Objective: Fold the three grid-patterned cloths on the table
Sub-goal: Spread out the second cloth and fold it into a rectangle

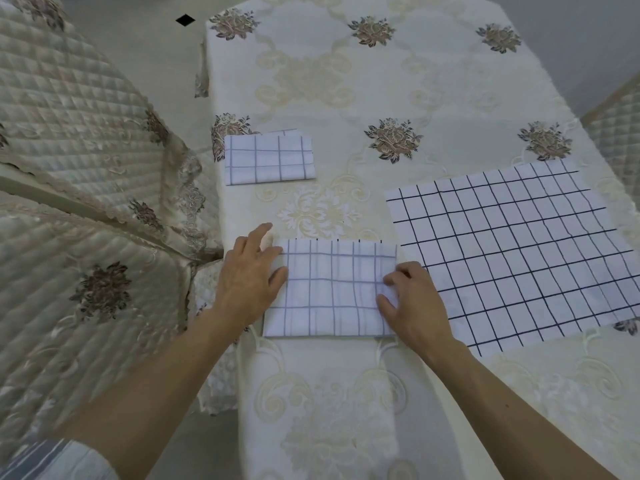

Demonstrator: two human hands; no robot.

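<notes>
Fingers of the left hand (251,271) lie flat and spread on the left edge of the half-folded cloth (332,289), gripping nothing; the right hand (410,296) curls its fingertips onto the right edge, seemingly pinching it, likely pinning the layers square for another fold. This cloth sits at the near table edge. Beyond it, a folded cloth (270,157) rests finished; just to the right, the dark-lined cloth (512,251) lies open on the tablecloth (346,81)
</notes>
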